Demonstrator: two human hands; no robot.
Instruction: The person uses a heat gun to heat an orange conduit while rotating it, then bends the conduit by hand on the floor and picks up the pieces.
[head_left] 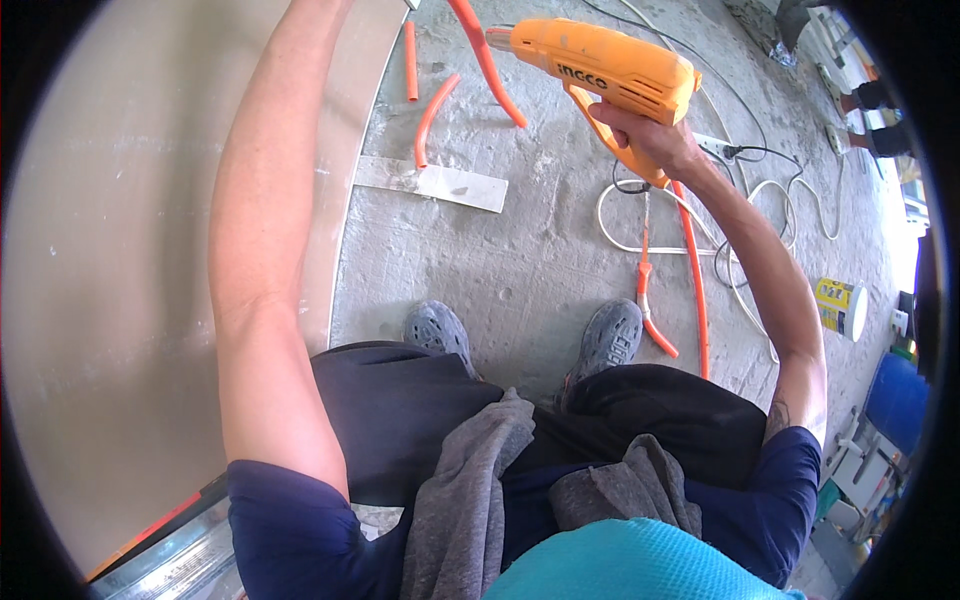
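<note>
My right hand (648, 142) is wrapped round the handle of an orange heat gun (610, 65), raised above the floor with its metal nozzle pointing left. Close to the nozzle, an orange plastic pipe (486, 68) runs up out of the picture; what holds its upper end, if anything, is not visible. My left arm (268, 190) stretches to the top edge, and its hand lies beyond the picture. Two short orange pipe pieces, one straight (411, 62) and one curved (432, 120), lie on the concrete left of the long pipe.
A large beige board (120, 250) fills the left side. On the floor are a pale flat strip (460, 188), a hand saw (644, 285), a long orange pipe (696, 280), looped white cable (610, 230) and a tub (842, 308). Another person's feet (838, 138) show at upper right.
</note>
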